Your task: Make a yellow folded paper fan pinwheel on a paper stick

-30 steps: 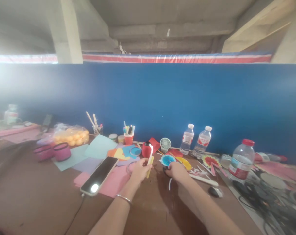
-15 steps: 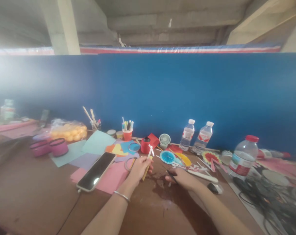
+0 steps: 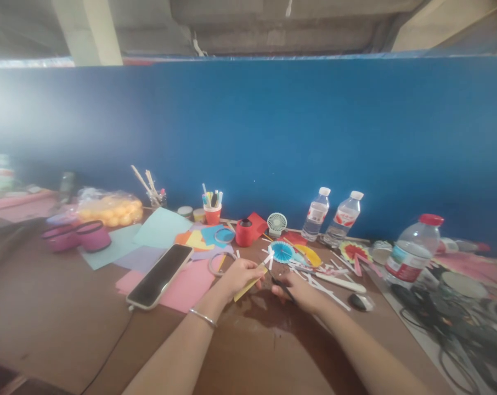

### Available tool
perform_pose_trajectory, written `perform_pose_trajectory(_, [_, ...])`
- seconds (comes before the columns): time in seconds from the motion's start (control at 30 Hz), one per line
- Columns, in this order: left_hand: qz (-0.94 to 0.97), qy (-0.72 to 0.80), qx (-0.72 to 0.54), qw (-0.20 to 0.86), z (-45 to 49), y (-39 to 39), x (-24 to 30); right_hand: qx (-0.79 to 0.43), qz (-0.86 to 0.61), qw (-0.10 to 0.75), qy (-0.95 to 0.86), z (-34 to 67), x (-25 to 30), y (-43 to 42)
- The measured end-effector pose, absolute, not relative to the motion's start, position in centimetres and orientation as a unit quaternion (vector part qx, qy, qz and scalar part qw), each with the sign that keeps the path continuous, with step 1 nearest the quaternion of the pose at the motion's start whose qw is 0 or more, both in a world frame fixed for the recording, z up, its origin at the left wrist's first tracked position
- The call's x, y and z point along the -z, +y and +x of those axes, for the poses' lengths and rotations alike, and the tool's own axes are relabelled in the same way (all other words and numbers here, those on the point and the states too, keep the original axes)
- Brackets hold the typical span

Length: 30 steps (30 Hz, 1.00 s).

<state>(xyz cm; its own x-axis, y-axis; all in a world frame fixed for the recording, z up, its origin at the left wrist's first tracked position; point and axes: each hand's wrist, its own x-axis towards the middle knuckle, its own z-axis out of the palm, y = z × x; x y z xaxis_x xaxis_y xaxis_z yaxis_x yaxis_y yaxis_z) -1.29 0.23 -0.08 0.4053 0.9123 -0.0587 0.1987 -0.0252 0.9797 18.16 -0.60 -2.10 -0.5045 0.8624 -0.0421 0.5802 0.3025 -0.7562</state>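
My left hand (image 3: 241,274) pinches a folded yellow paper piece (image 3: 245,290), which slants from lower left to upper right. Small white paper strips (image 3: 270,257) stick out at its upper end. Close by on the right, my right hand (image 3: 298,292) is wrapped around dark-handled scissors (image 3: 282,286); their blades are blurred and point towards the yellow paper. Beyond the hands lies a blue pleated paper rosette (image 3: 282,252) with a yellow paper piece (image 3: 309,255) beside it. White paper scraps (image 3: 326,291) are scattered to the right of my right hand.
A phone (image 3: 161,277) rests on coloured paper sheets (image 3: 186,291) at left. Behind stand a red cup of pens (image 3: 213,214), a small fan (image 3: 277,224) and water bottles (image 3: 315,215). On the right are a mouse (image 3: 360,302), a large bottle (image 3: 415,249) and black cables (image 3: 441,323).
The view has tipped downward. My left hand has turned the yellow paper to a flatter slant, and my right hand with the scissors has come nearer to it. More white scraps show on the right.
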Motion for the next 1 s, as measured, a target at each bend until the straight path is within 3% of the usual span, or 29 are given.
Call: perform_pose_trajectory(1.0, [0.621,0.414,-0.316,0.586,-1.5,0.58,0.04,-0.376,-0.436,0.226,-0.786,18.06,2.78,-0.75])
